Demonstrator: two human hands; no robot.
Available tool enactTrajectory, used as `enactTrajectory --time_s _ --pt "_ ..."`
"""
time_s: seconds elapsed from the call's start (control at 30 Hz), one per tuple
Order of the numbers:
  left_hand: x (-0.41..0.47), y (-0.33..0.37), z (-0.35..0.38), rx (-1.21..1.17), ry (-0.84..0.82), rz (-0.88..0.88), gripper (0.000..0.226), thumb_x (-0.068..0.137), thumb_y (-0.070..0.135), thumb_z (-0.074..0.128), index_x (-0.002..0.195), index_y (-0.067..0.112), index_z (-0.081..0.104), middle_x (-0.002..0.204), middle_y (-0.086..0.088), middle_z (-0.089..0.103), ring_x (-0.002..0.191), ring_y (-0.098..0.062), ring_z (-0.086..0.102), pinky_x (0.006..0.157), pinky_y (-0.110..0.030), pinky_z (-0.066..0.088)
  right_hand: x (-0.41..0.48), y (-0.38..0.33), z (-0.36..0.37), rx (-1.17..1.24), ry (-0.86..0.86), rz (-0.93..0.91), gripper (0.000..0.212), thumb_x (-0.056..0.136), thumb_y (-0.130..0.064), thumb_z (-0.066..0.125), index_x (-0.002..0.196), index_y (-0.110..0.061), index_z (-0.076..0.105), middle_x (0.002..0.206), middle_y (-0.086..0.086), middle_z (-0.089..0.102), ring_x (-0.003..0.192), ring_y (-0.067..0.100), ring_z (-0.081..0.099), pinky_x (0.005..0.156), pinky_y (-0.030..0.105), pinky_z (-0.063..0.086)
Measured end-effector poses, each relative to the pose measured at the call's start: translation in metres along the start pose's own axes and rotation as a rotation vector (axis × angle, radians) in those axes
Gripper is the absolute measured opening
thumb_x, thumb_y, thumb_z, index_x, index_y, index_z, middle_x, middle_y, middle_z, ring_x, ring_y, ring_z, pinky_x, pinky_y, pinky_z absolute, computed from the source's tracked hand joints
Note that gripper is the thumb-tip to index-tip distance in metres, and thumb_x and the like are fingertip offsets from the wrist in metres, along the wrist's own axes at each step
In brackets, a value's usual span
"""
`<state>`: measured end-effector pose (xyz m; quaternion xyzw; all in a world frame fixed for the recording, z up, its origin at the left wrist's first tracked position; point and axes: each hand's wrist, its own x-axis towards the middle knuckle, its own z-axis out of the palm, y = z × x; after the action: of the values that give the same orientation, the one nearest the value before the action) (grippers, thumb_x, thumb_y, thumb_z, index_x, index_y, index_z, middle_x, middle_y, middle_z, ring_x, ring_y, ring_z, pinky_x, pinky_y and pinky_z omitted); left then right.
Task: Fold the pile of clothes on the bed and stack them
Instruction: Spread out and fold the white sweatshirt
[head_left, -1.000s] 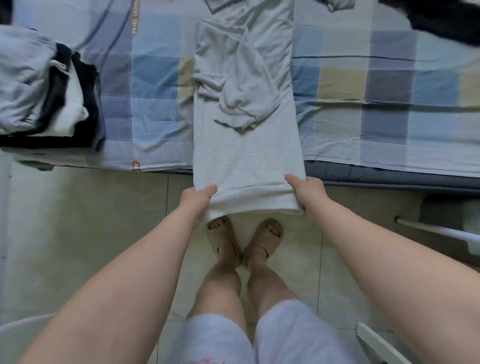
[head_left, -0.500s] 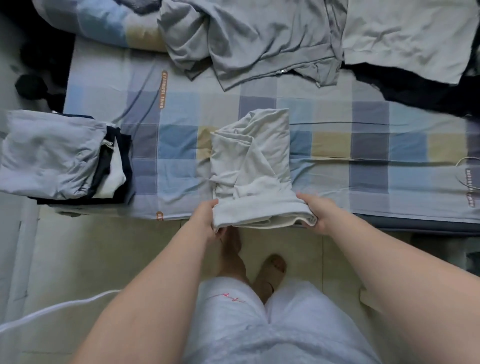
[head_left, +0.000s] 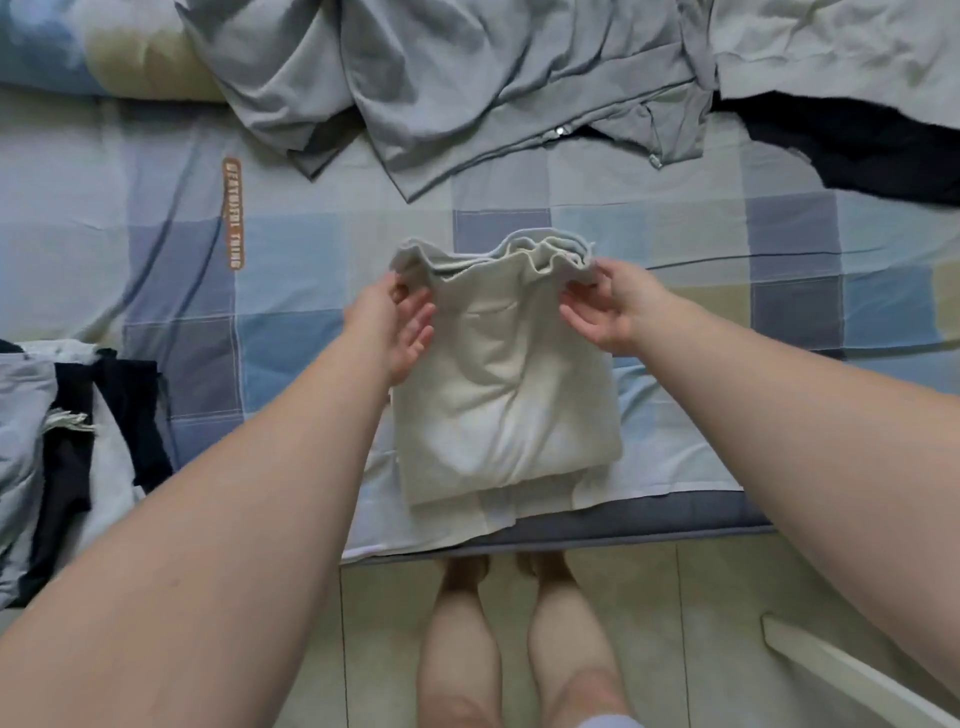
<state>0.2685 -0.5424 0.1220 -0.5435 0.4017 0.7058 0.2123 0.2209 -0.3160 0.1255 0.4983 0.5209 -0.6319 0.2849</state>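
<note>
Pinching the far corners of a folded cream garment (head_left: 498, 395), the fingers (head_left: 574, 291) of the right hand (head_left: 610, 312) nip the bunched edge between thumb and forefinger, while the others hang loose and slightly spread. The left hand (head_left: 392, 325) does much the same on its side, thumb tucked against the ruffled corner, palm turned inward, the remaining fingers relaxed and apart. The garment lies as a squarish bundle on the checked bedsheet (head_left: 311, 270), close to the near edge of the bed. Its layers sit slightly offset at the near end, and its far edge is rumpled and raised a little between the two hands. Off to the left, beside the person's left forearm, sits a stack of folded clothes (head_left: 21, 405) in pale blue, white and navy. Further back across the bed sprawls a heap of unfolded grey clothes (head_left: 441, 88), with a black garment (head_left: 857, 145) just to its right. Bare legs stand on the tiled floor (head_left: 701, 597) below the bed.
</note>
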Motion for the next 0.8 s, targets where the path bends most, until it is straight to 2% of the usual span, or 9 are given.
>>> enactTrajectory --time_s 0.1,0.13,0.2,0.3,0.37,0.43,0.53,0.7,0.8 --pt "0.051 -0.031 -0.007 0.56 0.205 0.347 0.021 0.097 0.039 0.06 0.111 0.024 0.063 0.117 0.0 0.065 0.111 -0.021 0.062 0.089 -0.032 0.048 0.058 0.024 -0.005 -0.481 0.145 -0.287 0.024 0.092 -0.035 0.061 0.11 -0.021 0.063 0.106 0.002 0.064 0.094 0.022 0.063 0.091 0.041 0.055" --pt "0.062 -0.045 -0.014 0.743 0.28 0.464 0.034 0.093 0.041 0.065 0.121 0.023 0.061 0.129 -0.002 0.061 0.123 -0.024 0.055 0.1 -0.035 0.043 0.072 0.035 -0.009 -0.682 0.194 -0.414 0.031 0.089 -0.036 0.063 0.116 -0.02 0.063 0.113 0.002 0.062 0.106 0.024 0.061 0.101 0.042 0.05" --pt "0.079 -0.073 -0.032 0.91 0.4 0.527 0.069 0.086 0.046 0.072 0.143 0.021 0.044 0.149 -0.003 0.044 0.138 -0.027 0.038 0.112 -0.04 0.032 0.09 0.056 -0.021 -0.931 0.29 -0.553 0.055 0.088 -0.04 0.065 0.138 -0.022 0.05 0.14 0.006 0.048 0.131 0.028 0.045 0.112 0.043 0.036" --pt "0.101 -0.114 -0.06 0.757 0.422 0.413 0.102 0.073 0.055 0.081 0.152 0.017 0.029 0.152 -0.008 0.037 0.14 -0.029 0.038 0.117 -0.043 0.031 0.107 0.076 -0.043 -0.844 0.258 -0.442 0.093 0.085 -0.052 0.07 0.157 -0.022 0.02 0.162 0.004 0.022 0.147 0.026 0.026 0.117 0.044 0.025" --pt "0.107 -0.133 -0.071 0.699 0.407 0.339 0.108 0.064 0.065 0.08 0.148 0.015 0.032 0.142 -0.004 0.047 0.129 -0.026 0.05 0.11 -0.044 0.04 0.118 0.085 -0.055 -0.674 0.099 -0.33 0.093 0.085 -0.055 0.071 0.155 -0.019 0.023 0.153 0.003 0.039 0.135 0.025 0.045 0.105 0.037 0.038" --pt "0.106 -0.144 -0.072 0.683 0.387 0.299 0.092 0.072 0.061 0.079 0.14 0.014 0.039 0.126 0.003 0.053 0.112 -0.021 0.056 0.096 -0.037 0.045 0.125 0.09 -0.065 -0.627 0.015 -0.287 0.085 0.082 -0.054 0.075 0.147 -0.019 0.034 0.136 -0.003 0.054 0.115 0.017 0.058 0.09 0.031 0.044" --pt "0.105 -0.148 -0.068 0.658 0.387 0.286 0.068 0.083 0.053 0.075 0.13 0.014 0.044 0.113 0.004 0.056 0.098 -0.019 0.056 0.085 -0.033 0.043 0.138 0.089 -0.073 -0.632 -0.033 -0.27 0.079 0.075 -0.048 0.083 0.136 -0.018 0.044 0.124 -0.004 0.061 0.102 0.012 0.063 0.077 0.028 0.049" --pt "0.102 -0.143 -0.065 0.658 0.323 0.409 0.023 0.098 0.04 0.061 0.112 0.024 0.054 0.107 0.007 0.06 0.1 -0.017 0.057 0.086 -0.028 0.041 0.136 0.078 -0.075 -0.579 -0.104 -0.234 0.066 0.073 -0.034 0.088 0.125 -0.019 0.051 0.121 0.001 0.066 0.105 0.021 0.067 0.087 0.039 0.055" --pt "0.083 -0.135 -0.066 0.642 0.323 0.465 0.013 0.101 0.037 0.055 0.108 0.026 0.055 0.105 0.008 0.061 0.1 -0.017 0.057 0.086 -0.03 0.043 0.116 0.076 -0.072 -0.576 -0.132 -0.237 0.062 0.075 -0.03 0.087 0.126 -0.02 0.053 0.12 0.0 0.067 0.105 0.022 0.068 0.089 0.041 0.056"
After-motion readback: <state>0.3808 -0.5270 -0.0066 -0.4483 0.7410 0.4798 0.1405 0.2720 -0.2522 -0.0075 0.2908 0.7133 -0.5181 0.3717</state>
